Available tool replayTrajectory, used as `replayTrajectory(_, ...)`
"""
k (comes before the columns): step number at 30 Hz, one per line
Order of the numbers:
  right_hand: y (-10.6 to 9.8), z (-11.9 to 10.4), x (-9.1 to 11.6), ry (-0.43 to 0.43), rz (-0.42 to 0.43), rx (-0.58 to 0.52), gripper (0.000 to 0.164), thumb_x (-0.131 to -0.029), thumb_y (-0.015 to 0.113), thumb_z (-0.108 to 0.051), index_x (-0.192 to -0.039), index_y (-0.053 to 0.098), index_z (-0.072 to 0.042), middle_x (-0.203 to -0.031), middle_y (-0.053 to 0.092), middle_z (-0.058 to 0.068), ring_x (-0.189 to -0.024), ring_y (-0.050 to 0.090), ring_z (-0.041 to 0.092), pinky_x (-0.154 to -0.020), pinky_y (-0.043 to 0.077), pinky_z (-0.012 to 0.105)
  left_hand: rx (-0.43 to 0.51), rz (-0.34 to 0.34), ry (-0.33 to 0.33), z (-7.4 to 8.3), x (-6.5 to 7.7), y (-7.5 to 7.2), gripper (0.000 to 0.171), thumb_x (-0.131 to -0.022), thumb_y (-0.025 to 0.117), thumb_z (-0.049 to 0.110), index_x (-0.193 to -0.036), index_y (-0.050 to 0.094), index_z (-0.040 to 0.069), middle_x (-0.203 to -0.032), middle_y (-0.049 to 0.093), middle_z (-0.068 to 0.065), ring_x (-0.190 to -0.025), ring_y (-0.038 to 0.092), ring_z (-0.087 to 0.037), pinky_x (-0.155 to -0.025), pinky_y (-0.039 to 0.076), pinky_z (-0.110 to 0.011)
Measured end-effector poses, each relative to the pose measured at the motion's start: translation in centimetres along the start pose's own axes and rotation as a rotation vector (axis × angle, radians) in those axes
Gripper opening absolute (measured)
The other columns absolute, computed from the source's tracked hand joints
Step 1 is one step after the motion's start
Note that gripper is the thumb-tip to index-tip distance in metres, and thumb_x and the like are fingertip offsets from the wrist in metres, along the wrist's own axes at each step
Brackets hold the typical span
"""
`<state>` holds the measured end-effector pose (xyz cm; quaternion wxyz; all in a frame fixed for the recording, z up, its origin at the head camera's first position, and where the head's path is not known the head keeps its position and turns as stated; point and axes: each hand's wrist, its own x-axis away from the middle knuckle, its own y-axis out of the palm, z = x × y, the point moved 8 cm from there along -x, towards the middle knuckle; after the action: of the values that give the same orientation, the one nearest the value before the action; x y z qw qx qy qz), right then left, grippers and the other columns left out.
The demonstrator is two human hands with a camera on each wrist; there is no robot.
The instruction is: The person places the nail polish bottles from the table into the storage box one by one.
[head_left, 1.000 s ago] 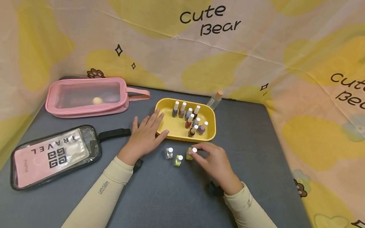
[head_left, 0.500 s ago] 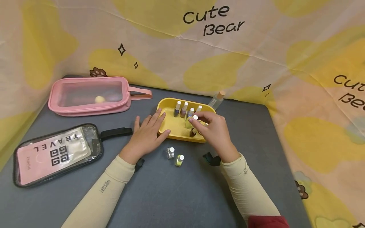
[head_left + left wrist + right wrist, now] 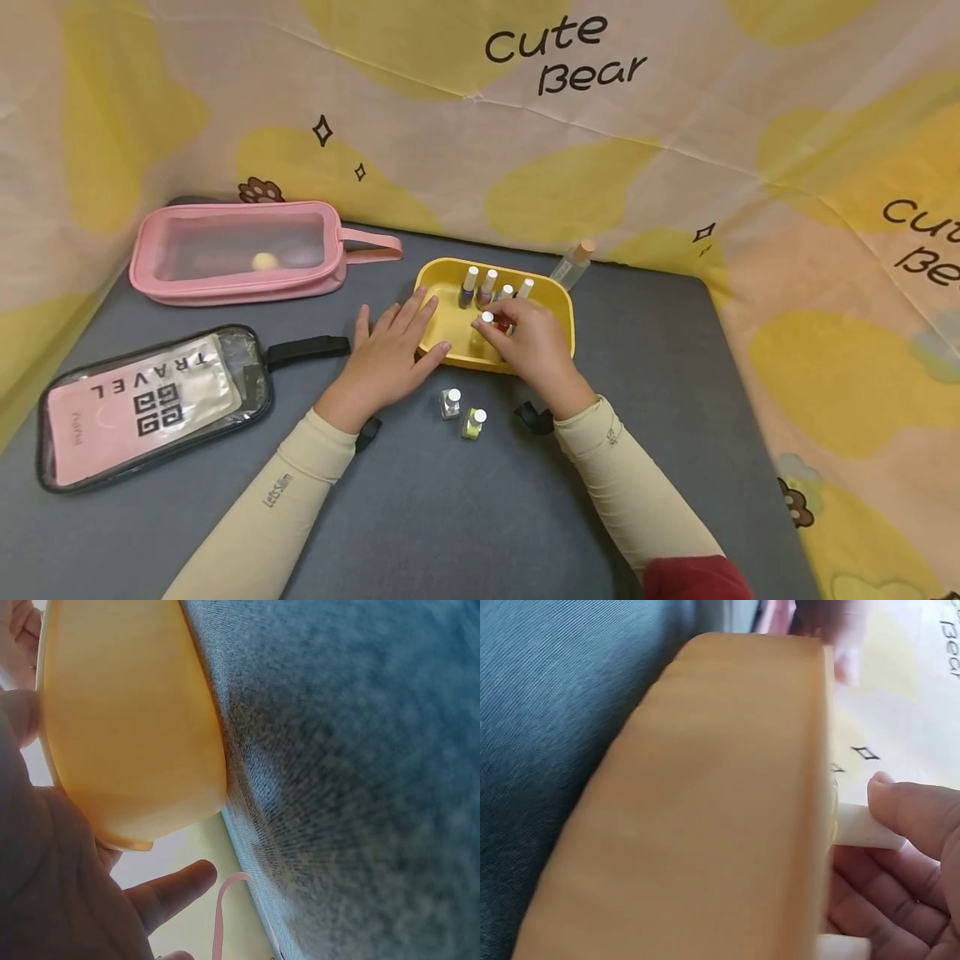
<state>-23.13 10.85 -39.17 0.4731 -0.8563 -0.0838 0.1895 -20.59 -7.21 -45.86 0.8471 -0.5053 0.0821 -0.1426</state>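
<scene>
In the head view my right hand (image 3: 538, 346) pinches the white cap (image 3: 866, 826) of a yellow-green nail polish bottle (image 3: 477, 338), low inside the yellow tray (image 3: 446, 323). The tray's wall hides most of that bottle in the right wrist view. My left hand (image 3: 384, 357) rests on the tray's left end, fingers spread and straight. Several nail polish bottles stand upright in the tray, among them a dark blue one (image 3: 467, 289); my right hand covers others. On the table before the tray stand a clear bottle (image 3: 449, 405) and another yellow-green bottle (image 3: 473, 425).
A clear bottle with an orange-tan cap (image 3: 573, 265) is behind the tray's right corner. To the left lie a pink pouch (image 3: 236, 250) and a clear black-edged travel pouch (image 3: 153, 408) on the grey table (image 3: 450, 517). A printed cloth (image 3: 420, 75) hangs behind.
My right hand has picked up the yellow-green nail polish bottle from the table, carried it over the tray, then moved it left and down inside. My left hand has stayed on the tray.
</scene>
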Motion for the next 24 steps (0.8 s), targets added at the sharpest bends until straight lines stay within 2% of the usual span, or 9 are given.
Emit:
replayTrajectory(11, 1.5, 0.6, -0.4, -0.017, -0.074, 0.077, 0.022, -0.093, 0.085, -0.032, -0.103, 0.083, -0.012, -0.082, 0.071, -0.003, -0.076, 0.064, 0.016, -0.071, 0.053, 0.036, 0.003, 0.000, 0.000, 0.1, 0.1, 0.1, 0.079, -0.109, 0.042, 0.061, -0.172, 0.021, 0.019, -0.178, 0.008, -0.002, -0.154, 0.028, -0.043, -0.121, -0.007, -0.070)
replayTrajectory(24, 2.4, 1.2, -0.2, 0.015, -0.117, 0.087, 0.024, -0.094, 0.084, -0.033, -0.105, 0.082, -0.011, -0.085, 0.072, -0.002, -0.078, 0.065, 0.016, -0.072, 0.055, 0.036, -0.004, 0.009, 0.001, 0.0, 0.1, 0.1, 0.079, -0.109, 0.041, 0.063, -0.172, 0.020, 0.019, -0.178, 0.009, -0.002, -0.154, 0.029, -0.044, -0.121, -0.006, -0.070)
